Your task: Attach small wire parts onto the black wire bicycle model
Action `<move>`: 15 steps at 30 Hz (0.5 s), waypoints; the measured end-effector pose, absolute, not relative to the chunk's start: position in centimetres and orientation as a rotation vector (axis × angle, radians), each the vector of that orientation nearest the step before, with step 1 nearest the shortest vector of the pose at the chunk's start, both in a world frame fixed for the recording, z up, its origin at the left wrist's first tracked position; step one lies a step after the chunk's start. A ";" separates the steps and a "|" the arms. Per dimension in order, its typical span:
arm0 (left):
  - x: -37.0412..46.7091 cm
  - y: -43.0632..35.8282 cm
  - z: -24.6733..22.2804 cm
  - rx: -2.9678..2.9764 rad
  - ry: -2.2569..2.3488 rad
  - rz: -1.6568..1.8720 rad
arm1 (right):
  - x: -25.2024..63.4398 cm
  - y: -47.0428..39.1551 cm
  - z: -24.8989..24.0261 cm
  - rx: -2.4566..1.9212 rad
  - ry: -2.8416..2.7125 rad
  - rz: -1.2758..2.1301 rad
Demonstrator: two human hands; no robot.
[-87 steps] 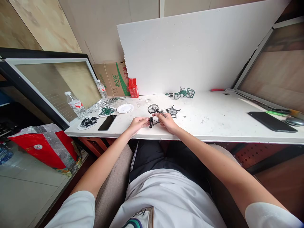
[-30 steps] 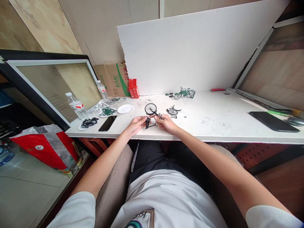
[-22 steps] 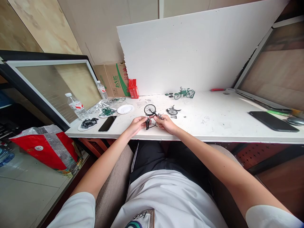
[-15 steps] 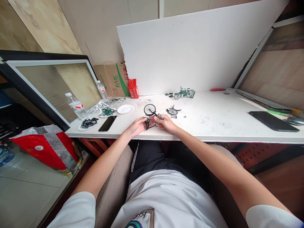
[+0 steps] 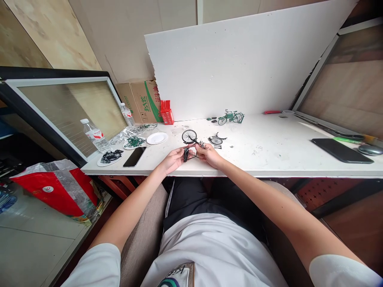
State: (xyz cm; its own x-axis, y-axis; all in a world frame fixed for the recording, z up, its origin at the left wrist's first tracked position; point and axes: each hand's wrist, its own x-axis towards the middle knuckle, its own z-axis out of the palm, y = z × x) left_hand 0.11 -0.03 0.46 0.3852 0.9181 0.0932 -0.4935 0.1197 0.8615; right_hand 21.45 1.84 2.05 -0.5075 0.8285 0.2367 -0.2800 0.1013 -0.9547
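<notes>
Bicycle model (image 5: 186,155), black, two-handed grip (image 5: 210,156), white tabletop (image 5: 284,147)

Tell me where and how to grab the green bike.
I'd pinch the green bike mid-frame, from above: it stands upright, side-on, its top exposed, with the board behind. The wheels look thin-spoked, so probably avoid them.

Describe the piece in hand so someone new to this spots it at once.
Go to the white table and find its near edge, where the left hand and right hand almost meet. Between them is the black bike, its spoked wheel pointing away from the person. Unlike the green bike standing farther back, it is black and held in the fingers.
</notes>
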 end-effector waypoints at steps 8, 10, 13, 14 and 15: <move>1.0 -0.1 0.3 1.010 0.689 1.271 | 21.6 2.0 1.9 -0.564 -1.473 1.478; 1.2 -0.2 0.2 1.009 0.745 1.317 | 21.7 2.0 2.0 -0.562 -1.475 1.455; 1.4 -0.3 0.2 0.989 0.819 1.371 | 21.7 2.0 2.0 -0.578 -1.483 1.423; 1.4 -0.3 0.2 0.976 0.841 1.390 | 21.7 2.0 2.0 -0.585 -1.485 1.415; 1.4 -0.3 0.2 0.962 0.859 1.407 | 21.7 2.1 2.0 -0.588 -1.485 1.411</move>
State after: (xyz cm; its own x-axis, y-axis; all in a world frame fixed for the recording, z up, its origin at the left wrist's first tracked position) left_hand 1.40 -0.34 0.20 0.0068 0.9975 0.0703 -0.3931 -0.0620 0.9174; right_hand 21.73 2.06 2.01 -0.4151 0.8553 0.3102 -0.2659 0.2120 -0.9404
